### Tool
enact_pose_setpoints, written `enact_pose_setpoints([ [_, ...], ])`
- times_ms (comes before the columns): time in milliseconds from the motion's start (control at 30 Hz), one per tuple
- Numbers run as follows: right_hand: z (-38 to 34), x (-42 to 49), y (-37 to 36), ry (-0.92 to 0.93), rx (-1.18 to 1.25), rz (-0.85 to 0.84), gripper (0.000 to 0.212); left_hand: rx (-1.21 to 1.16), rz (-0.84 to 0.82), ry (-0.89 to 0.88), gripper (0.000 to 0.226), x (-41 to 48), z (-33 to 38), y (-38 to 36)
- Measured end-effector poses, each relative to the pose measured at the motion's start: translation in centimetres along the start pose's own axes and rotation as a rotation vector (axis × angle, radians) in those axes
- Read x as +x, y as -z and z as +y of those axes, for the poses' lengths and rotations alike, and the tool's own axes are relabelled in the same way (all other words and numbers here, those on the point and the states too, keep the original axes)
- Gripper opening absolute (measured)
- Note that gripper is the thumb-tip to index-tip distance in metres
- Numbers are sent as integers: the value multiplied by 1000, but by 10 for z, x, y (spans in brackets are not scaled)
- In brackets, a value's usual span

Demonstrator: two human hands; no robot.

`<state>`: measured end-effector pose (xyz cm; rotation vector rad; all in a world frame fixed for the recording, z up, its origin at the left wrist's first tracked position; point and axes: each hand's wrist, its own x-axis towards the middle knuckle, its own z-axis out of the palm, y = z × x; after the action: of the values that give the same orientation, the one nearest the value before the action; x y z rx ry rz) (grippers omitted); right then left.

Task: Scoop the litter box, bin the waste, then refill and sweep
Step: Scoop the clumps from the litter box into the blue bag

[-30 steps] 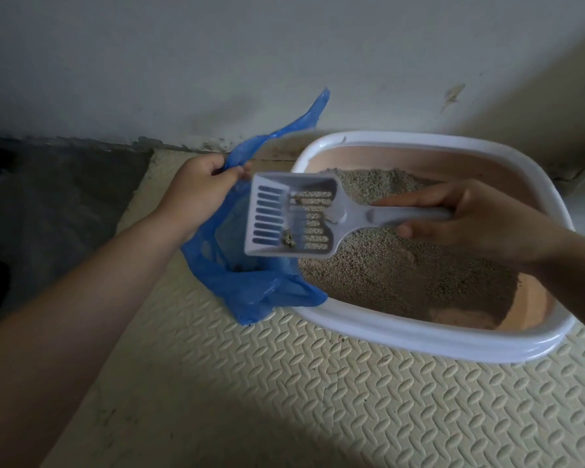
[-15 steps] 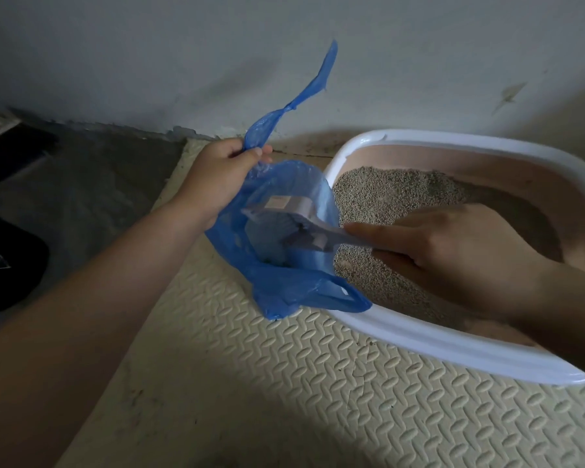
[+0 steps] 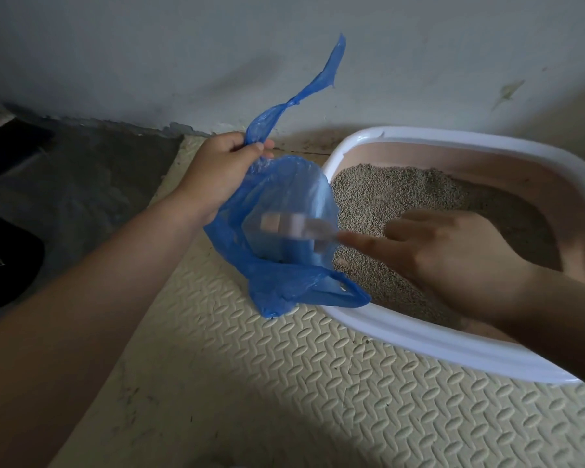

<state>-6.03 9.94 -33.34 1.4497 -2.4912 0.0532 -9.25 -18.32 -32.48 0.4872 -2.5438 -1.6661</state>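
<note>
A white-rimmed litter box [image 3: 419, 336] with pink inner walls stands on the right, half full of grey litter [image 3: 385, 194]. My left hand [image 3: 217, 173] grips the handle of a thin blue plastic bag [image 3: 284, 282] and holds it open just left of the box. My right hand [image 3: 453, 258] holds the grey slotted scoop [image 3: 294, 228] by its handle, forefinger stretched along it. The scoop's head is inside the bag and blurred by motion. The bag hides whatever lies at its bottom.
A cream textured foam mat [image 3: 284, 383] lies under the box and bag. The grey wall [image 3: 284, 62] rises right behind them. Bare dark floor [image 3: 92, 184] and a black object [image 3: 4, 261] are on the left.
The scoop, level over the box with a clump a second ago, has gone left into the bag and is shaking. My left hand has lifted the bag's handle higher.
</note>
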Motion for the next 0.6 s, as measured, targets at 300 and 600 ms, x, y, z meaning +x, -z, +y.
enact_pose_setpoints([
  [300,5,5,-14,-141,194,19,49,14,-10,-3,19,0,1,-3],
  [600,25,-5,-9,-642,1078,-72,36,6,-14,4,17,2,0,-6],
])
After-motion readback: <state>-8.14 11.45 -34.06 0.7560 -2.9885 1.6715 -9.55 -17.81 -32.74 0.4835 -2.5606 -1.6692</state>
